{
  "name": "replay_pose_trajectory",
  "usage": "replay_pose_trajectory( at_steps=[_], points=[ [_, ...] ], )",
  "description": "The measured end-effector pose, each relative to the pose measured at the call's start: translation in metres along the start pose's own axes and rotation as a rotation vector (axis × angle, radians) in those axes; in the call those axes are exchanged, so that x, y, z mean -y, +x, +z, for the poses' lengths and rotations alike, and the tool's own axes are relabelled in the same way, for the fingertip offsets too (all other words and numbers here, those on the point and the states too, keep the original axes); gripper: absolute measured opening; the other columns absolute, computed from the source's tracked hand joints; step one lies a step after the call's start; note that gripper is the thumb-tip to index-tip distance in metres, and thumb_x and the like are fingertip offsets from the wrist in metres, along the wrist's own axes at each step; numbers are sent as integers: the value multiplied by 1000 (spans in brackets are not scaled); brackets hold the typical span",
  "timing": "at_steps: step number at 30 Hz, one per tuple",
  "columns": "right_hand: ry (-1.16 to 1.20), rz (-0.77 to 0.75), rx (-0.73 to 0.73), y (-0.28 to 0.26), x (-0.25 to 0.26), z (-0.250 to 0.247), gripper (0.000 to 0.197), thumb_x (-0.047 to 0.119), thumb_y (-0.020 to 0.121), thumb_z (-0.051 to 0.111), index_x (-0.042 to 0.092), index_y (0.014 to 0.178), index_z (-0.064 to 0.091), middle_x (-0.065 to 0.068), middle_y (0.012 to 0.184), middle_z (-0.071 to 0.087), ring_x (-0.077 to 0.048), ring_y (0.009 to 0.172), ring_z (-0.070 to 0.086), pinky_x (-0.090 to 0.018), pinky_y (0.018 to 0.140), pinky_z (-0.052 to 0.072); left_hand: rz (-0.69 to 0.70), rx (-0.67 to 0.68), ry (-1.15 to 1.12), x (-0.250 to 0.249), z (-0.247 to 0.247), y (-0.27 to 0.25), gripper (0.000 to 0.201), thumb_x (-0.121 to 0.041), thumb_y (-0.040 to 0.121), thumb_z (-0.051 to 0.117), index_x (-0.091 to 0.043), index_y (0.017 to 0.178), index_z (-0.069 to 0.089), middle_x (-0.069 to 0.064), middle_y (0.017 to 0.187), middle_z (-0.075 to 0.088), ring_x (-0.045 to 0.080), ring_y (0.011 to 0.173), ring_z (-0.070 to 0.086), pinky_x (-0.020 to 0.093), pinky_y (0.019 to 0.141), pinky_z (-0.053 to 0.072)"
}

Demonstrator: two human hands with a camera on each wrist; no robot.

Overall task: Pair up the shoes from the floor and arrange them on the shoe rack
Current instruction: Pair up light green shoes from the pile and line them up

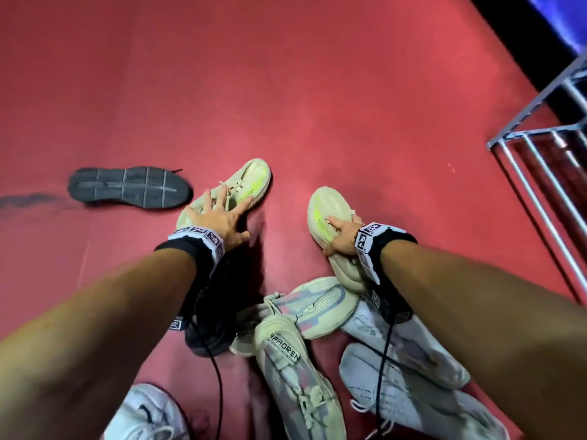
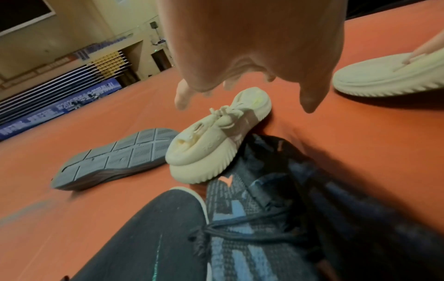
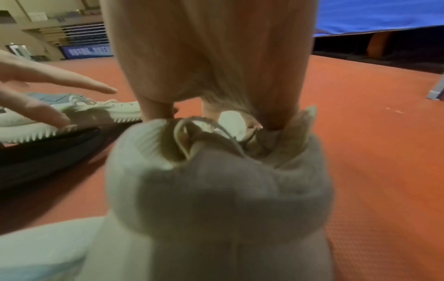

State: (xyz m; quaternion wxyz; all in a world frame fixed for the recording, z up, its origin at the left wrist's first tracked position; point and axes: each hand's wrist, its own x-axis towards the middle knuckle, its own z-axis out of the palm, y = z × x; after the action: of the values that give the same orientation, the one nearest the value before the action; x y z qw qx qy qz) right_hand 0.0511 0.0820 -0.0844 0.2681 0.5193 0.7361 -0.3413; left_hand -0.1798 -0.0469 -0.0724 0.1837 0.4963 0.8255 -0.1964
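Two matching cream shoes with neon-yellow marks are on the red floor. My left hand (image 1: pixel 225 214) hovers with fingers spread just above the left cream shoe (image 1: pixel 247 182), which stands upright; the left wrist view shows a gap between the fingers (image 2: pixel 310 98) and this shoe (image 2: pixel 216 136). My right hand (image 1: pixel 336 236) grips the right cream shoe (image 1: pixel 324 208) at its collar, with fingers curled into the opening (image 3: pixel 240 121). Its heel (image 3: pixel 216 190) is toward my wrist. The metal shoe rack (image 1: pixel 540 147) stands to the right.
A dark shoe (image 1: pixel 130 187) lies sole-up left of my left hand. Near me is a pile: a cream-and-grey pair (image 1: pixel 286 360), white shoes (image 1: pixel 406 344), another white shoe (image 1: pixel 146 414) and a dark knit shoe (image 2: pixel 264 218) under my left wrist.
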Motion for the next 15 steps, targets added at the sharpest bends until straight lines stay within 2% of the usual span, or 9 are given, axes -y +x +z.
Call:
replay_pose_trajectory(
  at_steps=[4, 8, 11, 13, 15],
  points=[
    [-88, -23, -32, 1, 5, 10, 72, 38, 96, 57, 43, 153, 12, -20, 157, -26, -44, 146, 6, -36, 118, 17, -111, 30, -62, 12, 4, 13, 89, -69, 85, 52, -55, 146, -12, 2, 161, -19, 38, 148, -8, 70, 109, 18],
    [-115, -46, -88, 6, 1, 25, 58, 35, 100, 48, 43, 151, 22, -24, 155, -27, -47, 145, 8, -37, 118, 18, -144, 38, -71, 20, 11, 23, 87, -71, 85, 49, -59, 144, -14, 3, 161, -20, 39, 147, -11, 72, 108, 13],
    [-140, -19, -104, 7, -1, 28, 53, 34, 103, 41, 43, 151, 21, -25, 156, -24, -48, 145, 9, -41, 118, 16, -135, 45, -129, 25, 16, 26, 81, -69, 87, 49, -60, 143, -9, 3, 161, -18, 39, 147, -7, 72, 107, 15],
    [-146, -10, -87, 8, 2, 28, 55, 34, 103, 40, 41, 152, 19, -26, 157, -16, -48, 144, 11, -43, 118, 17, -142, 63, -174, 27, 19, 29, 78, -65, 89, 49, -61, 144, -6, 6, 161, -17, 39, 147, -1, 70, 107, 20],
    [-145, -24, -42, 12, 4, 28, 63, 39, 97, 46, 39, 153, 17, -27, 159, 7, -48, 141, 23, -49, 116, 24, -155, 34, -113, 28, 22, 31, 75, -66, 90, 46, -61, 144, -6, 11, 161, -12, 39, 144, 13, 62, 107, 28]
  ],
)
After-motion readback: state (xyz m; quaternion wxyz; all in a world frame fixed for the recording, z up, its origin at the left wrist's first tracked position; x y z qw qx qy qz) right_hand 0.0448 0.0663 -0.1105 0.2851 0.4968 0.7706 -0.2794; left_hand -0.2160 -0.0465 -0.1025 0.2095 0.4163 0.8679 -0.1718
